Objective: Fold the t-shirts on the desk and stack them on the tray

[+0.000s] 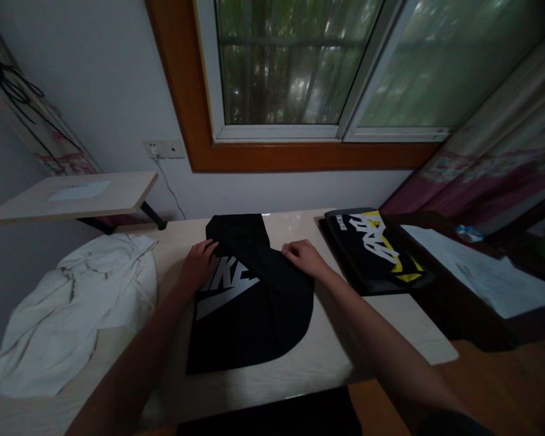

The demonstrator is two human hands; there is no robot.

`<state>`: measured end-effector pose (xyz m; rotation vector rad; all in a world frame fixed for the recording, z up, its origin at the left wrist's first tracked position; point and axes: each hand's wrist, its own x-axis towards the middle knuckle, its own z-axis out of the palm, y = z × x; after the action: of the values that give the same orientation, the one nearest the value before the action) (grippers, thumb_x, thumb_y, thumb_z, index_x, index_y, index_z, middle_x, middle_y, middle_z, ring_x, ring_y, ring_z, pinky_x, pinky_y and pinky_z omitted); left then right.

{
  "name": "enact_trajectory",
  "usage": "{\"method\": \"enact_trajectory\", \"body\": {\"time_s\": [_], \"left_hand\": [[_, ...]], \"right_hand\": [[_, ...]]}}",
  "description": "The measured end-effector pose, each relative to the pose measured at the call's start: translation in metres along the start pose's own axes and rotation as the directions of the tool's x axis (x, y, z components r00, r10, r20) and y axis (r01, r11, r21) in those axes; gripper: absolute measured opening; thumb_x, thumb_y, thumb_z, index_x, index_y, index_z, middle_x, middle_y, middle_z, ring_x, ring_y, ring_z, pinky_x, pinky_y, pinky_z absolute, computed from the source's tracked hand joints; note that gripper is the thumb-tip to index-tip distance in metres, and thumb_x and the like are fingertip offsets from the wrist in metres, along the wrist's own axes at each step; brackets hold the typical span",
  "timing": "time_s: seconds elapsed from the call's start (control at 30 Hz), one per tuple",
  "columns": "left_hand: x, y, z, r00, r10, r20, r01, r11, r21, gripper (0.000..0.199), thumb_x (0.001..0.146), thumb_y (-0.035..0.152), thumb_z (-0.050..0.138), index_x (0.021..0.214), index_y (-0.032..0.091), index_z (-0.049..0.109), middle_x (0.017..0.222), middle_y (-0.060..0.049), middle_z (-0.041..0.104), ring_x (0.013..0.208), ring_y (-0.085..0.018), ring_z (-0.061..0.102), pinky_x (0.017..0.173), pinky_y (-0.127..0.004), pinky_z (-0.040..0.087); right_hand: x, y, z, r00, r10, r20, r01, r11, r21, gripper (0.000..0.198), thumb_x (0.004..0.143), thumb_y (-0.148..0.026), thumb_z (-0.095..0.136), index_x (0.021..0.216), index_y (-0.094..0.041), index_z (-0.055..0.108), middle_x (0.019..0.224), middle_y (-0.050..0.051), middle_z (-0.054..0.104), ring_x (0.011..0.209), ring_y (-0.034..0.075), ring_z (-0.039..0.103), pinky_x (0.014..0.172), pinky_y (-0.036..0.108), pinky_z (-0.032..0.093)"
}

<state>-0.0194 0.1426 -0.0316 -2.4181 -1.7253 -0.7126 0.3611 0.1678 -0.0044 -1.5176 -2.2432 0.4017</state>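
A black T-shirt (254, 327) with large pale lettering lies partly folded in the middle of the table. Its right side is turned inward, so a flap of cloth crosses part of the print. My left hand (200, 263) is at the shirt's upper left edge, with its fingers curled over the cloth beside the letters. On the other side, my right hand (306, 257) pinches the cloth at the upper right edge of the fold. The undersides of both grips are hidden.
A crumpled white garment (91, 297) lies at the left, under a small raised shelf (72, 194). Folded dark clothes with a white and yellow print (375, 248) are stacked at the right. Farther right are papers (485, 272). A window (295, 72) is behind the table.
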Motion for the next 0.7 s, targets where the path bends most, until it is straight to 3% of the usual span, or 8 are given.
{"method": "enact_trajectory", "body": {"time_s": [0.2, 0.37, 0.53, 0.7], "left_hand": [[-0.056, 0.014, -0.017, 0.992, 0.096, 0.082, -0.100, 0.994, 0.038, 0.040, 0.098, 0.027, 0.045, 0.134, 0.023, 0.062, 0.138, -0.011, 0.060, 0.129, -0.028, 0.052, 0.113, -0.049, 0.041], [-0.089, 0.023, -0.023, 0.987, 0.133, 0.085, -0.144, 0.979, 0.144, 0.043, 0.099, 0.029, 0.045, 0.139, 0.019, 0.058, 0.146, -0.013, 0.055, 0.135, -0.030, 0.048, 0.116, -0.052, 0.037], [-0.079, 0.027, -0.020, 0.987, 0.107, 0.122, -0.128, 0.976, 0.179, 0.045, 0.099, 0.026, 0.042, 0.142, 0.018, 0.055, 0.150, -0.014, 0.053, 0.139, -0.030, 0.047, 0.117, -0.053, 0.034], [-0.056, 0.035, -0.014, 0.988, 0.049, 0.145, -0.071, 0.986, 0.151, 0.045, 0.098, 0.024, 0.043, 0.141, 0.024, 0.057, 0.151, -0.010, 0.053, 0.140, -0.032, 0.045, 0.115, -0.059, 0.034]], "right_hand": [[-0.055, 0.023, -0.010, 0.996, 0.050, -0.080, -0.044, 0.997, 0.066, 0.031, 0.088, -0.045, 0.064, 0.103, -0.020, 0.075, 0.101, 0.011, 0.074, 0.107, 0.030, 0.060, 0.096, 0.040, 0.046], [-0.077, 0.027, -0.003, 0.984, 0.130, -0.120, -0.100, 0.968, 0.230, 0.033, 0.085, -0.042, 0.063, 0.107, -0.019, 0.074, 0.107, 0.011, 0.072, 0.114, 0.031, 0.058, 0.102, 0.042, 0.044], [-0.069, 0.015, -0.005, 0.961, 0.250, -0.121, -0.190, 0.909, 0.370, 0.028, 0.083, -0.048, 0.064, 0.087, -0.020, 0.070, 0.089, 0.008, 0.069, 0.096, 0.029, 0.061, 0.089, 0.040, 0.048], [-0.056, -0.009, -0.008, 0.929, 0.339, -0.151, -0.147, 0.710, 0.688, 0.036, 0.080, -0.056, 0.068, 0.088, -0.022, 0.065, 0.077, 0.002, 0.065, 0.078, 0.023, 0.059, 0.071, 0.034, 0.049]]}}
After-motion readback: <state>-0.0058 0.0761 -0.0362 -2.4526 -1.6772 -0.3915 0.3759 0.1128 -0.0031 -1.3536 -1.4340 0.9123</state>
